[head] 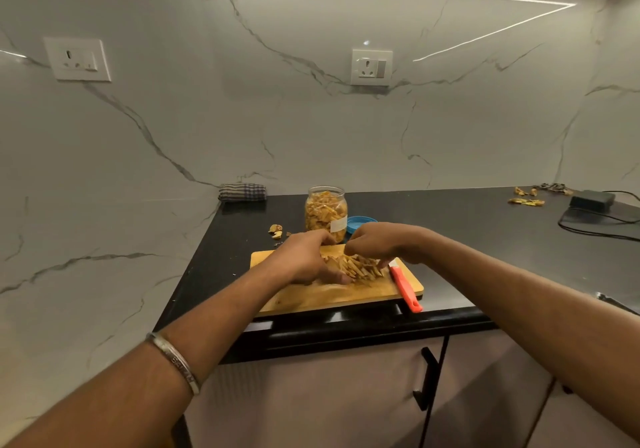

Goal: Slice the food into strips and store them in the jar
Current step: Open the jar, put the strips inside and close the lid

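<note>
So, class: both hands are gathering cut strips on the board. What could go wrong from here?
The knife lies at the cutting board edge, its handle overhanging the counter; the right hand could knock it off. The jar looks nearly full, so strips may spill.

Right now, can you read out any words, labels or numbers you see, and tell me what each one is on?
Metal bracelet on the left forearm: engraved lettering, too blurred to read.
White label on the jar: no print can be made out.
No other text shows on the knife, the cutting board or the wall sockets.
</note>
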